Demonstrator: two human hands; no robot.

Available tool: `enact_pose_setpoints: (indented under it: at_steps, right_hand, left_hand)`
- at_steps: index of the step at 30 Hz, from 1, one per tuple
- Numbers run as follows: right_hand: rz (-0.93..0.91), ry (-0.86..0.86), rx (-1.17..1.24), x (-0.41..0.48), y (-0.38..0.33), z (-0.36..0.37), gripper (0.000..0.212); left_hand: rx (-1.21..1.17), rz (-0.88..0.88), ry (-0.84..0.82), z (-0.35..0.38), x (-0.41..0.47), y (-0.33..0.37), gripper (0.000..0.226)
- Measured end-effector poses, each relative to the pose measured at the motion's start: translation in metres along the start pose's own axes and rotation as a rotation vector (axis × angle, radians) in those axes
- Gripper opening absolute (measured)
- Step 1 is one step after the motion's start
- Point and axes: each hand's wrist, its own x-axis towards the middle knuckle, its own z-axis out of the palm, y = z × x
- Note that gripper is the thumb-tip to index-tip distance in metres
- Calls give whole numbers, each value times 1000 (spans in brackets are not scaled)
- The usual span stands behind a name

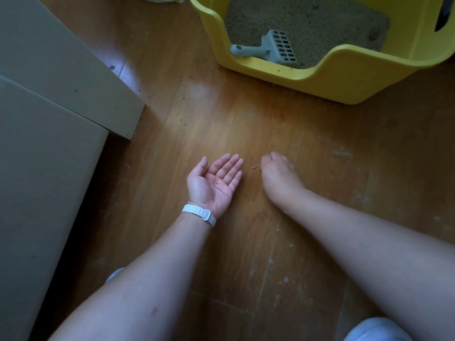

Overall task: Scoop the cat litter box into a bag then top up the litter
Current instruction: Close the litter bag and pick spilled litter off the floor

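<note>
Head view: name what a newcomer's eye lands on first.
The bright yellow litter box stands at top right, a grey scoop lying in its litter. Mid-floor, the left hand lies palm up with a few grains on it, beside the right hand, knuckles up by loose grains.

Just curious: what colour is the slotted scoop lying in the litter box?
The slotted plastic scoop is pale grey-green; the head view shows it best.

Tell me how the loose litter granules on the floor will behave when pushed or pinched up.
The granules look small and rounded, so they will likely roll on the smooth floor if pushed. Probably light: several sit loose in the open left hand.
</note>
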Motion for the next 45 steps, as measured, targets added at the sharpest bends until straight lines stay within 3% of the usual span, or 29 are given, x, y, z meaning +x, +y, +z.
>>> enact_pose_setpoints:
  at_steps: [9,15,20,23,27,34,39,42,45]
  right_hand:
    - [75,-12,-17,3,-7,-3,30]
    - [96,-52,136,-1,-6,-7,21]
    - [-52,13,365,-6,-28,-17,6]
    - [-140,17,479,-15,-49,-30,14]
    - [-249,-37,435,-25,-70,-30,5]
    - [-307,22,455,-29,-57,-30,18]
    - [-85,133,469,-22,-13,-22,11]
    - [87,47,385,-18,20,-13,12]
    - [135,2,333,-16,37,-7,15]
  left_hand:
    - [-6,8,8,2,-2,0,49]
    - [-2,16,2,3,-3,0,48]
    - [-25,37,-8,6,-3,-1,47]
    - [-78,40,-17,7,-5,0,45]
    - [-56,33,-61,10,-5,0,46]
    - [-74,32,-67,10,-12,-2,45]
    - [-5,40,-31,10,-13,-1,45]
    - [9,30,-14,8,-12,2,45]
    - [0,18,-17,7,-11,3,46]
